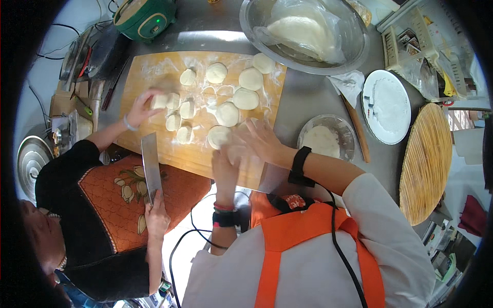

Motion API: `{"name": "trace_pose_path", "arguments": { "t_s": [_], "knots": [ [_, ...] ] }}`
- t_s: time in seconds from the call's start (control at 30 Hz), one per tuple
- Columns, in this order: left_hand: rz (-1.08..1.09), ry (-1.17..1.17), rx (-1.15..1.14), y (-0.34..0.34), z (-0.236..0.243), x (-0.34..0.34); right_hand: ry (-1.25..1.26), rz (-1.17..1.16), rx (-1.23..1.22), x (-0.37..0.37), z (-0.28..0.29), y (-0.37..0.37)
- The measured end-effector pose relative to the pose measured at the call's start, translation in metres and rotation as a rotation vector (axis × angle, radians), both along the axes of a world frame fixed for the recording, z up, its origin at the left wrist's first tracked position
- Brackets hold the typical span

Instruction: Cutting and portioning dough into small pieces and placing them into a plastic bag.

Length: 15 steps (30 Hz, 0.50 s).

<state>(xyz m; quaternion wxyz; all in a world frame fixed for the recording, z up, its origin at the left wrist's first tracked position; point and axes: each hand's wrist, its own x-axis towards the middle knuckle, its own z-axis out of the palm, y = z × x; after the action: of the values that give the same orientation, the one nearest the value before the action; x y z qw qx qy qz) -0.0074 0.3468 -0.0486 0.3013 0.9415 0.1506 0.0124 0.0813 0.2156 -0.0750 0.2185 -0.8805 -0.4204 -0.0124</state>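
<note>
My left hand (225, 167) and my right hand (262, 142) are close together over the near right part of a floured wooden board (205, 163). Both are smeared by motion, and a pale blur between them looks like dough. Just beyond my left hand lies a flattened dough round (219, 137). More rounds, such as this dough disc (246, 98), run up the board's right side. Several smaller dough lumps (173, 122) sit at its middle left.
At left, a co-worker's hand (141, 109) reaches dough; their other hand grips a cleaver (150, 164). A steel basin (246, 31) with bagged dough, flour bowl (346, 138), rolling pin (357, 126), white plate (386, 136), round slatted board (426, 159) and green cooker (146, 25) surround the board.
</note>
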Motion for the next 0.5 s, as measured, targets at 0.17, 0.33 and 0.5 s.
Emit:
{"name": "trace_pose_path", "arguments": {
  "t_s": [0.17, 0.33, 0.5],
  "knots": [
    [0.072, -0.003, 0.038, -0.002, -0.007, -0.013, -0.161, 0.181, -0.032, 0.006, -0.011, 0.016],
    [0.077, -0.149, 0.095, -0.005, -0.02, 0.018, -0.084, -0.013, -0.029, 0.028, -0.005, -0.007],
    [-0.074, 0.025, 0.173, -0.004, -0.005, 0.017, 0.079, -0.135, 0.132, 0.028, 0.011, -0.009]
  ]
}}
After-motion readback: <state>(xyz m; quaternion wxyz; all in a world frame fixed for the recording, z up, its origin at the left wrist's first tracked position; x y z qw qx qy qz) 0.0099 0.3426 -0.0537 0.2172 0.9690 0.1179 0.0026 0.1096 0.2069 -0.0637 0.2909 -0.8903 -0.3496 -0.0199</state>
